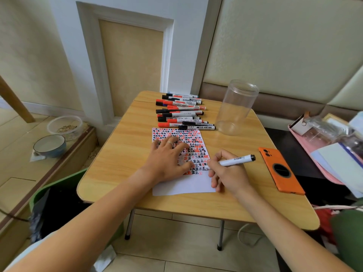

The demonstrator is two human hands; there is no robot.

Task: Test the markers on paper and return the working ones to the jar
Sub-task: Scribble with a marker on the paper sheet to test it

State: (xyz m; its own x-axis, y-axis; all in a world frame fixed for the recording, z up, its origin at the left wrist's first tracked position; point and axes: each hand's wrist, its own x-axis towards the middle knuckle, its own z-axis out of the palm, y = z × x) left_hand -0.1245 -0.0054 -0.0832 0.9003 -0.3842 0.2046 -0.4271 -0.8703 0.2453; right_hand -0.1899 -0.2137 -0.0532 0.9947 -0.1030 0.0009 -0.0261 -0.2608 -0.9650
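Fingers of the right hand [225, 171] clamp a white black-ended marker [236, 160], tip on the scribble-covered white paper [186, 185] that the flat, spread left hand [169, 160] pins, with the clear plastic jar [236, 107] standing beyond both hands.

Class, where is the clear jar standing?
The clear jar stands upright at the table's far right, just right of the row of markers.

Bare table [121, 154] at 9 o'clock of paper [182, 185]; marker pile [180, 110] blocks 12, jar [236, 107] 1, phone [280, 170] 3.
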